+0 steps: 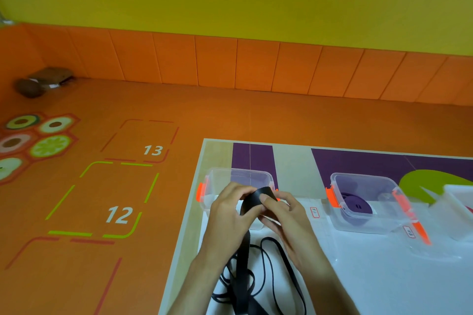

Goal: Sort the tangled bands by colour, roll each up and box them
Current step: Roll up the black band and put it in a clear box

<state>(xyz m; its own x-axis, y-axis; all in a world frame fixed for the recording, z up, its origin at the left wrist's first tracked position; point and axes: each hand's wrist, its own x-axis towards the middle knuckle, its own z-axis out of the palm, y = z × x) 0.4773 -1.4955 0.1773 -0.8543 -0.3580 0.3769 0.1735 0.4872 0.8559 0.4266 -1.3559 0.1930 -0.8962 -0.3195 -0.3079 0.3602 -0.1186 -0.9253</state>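
Two hands, left hand and right hand, fingers curled, pinch black band coil; clear box at 12 o'clock, slack at 6.

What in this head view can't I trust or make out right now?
Head view:
- Left box floor: left hand and right hand cover it.
- Labels: print too small.
- Black band tail: cut by bottom edge.
- White container: cut by right edge.

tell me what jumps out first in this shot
The left hand and right hand pinch a black band, its loose length tangled below them. To the right, a clear box holds a rolled purple band; the orange floor at left shows squares numbered 12 and 13.
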